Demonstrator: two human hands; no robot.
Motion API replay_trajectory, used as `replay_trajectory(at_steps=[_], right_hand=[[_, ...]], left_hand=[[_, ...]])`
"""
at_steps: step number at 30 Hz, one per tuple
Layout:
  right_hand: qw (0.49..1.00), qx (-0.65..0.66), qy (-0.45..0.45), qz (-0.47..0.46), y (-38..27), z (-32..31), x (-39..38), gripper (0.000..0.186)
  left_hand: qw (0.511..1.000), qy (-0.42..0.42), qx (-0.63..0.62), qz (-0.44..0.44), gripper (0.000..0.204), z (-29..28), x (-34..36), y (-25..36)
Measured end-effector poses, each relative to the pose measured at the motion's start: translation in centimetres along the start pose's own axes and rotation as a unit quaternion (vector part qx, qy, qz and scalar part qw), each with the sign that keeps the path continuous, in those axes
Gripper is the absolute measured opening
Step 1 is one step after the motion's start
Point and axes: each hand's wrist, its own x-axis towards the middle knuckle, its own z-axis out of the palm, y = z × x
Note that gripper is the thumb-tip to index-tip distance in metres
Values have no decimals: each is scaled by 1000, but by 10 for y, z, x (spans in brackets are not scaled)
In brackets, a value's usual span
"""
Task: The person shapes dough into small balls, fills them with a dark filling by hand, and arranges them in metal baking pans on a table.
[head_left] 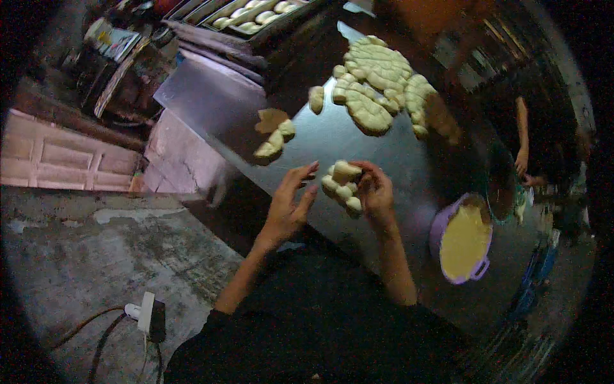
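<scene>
My right hand (376, 191) grips a pale, knotted strip of dough (342, 185) held just above the shiny metal table (320, 137). My left hand (291, 201) hovers beside it with fingers spread and nothing in it, its fingertips close to the dough's left end. A big cluster of shaped dough pieces (377, 83) lies farther back on the table. Smaller dough pieces (275, 137) sit near the table's left edge, and a single piece (316, 98) lies between them and the cluster.
A lilac handled pot (462, 240) of yellow mixture stands on the table's right. Trays of dough rolls (252, 14) sit at the back. Another person (543, 147) stands at the right. A power strip with cables (148, 312) lies on the concrete floor lower left.
</scene>
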Motion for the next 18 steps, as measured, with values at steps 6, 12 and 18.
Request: replay_trajectory(at_steps=[6,12,18], right_hand=[[979,-58,150,-126,-29,-53,-115,31],[964,106,220,-104,-50,-99,-192,40],[931,294,172,-132,-78,-93,-225,62]], left_hand=[[986,-126,-49,94,35,100,-40,65],[962,-98,-48,251,39,177,-66,99],[798,-234,-323,452,68,225,-64,110]])
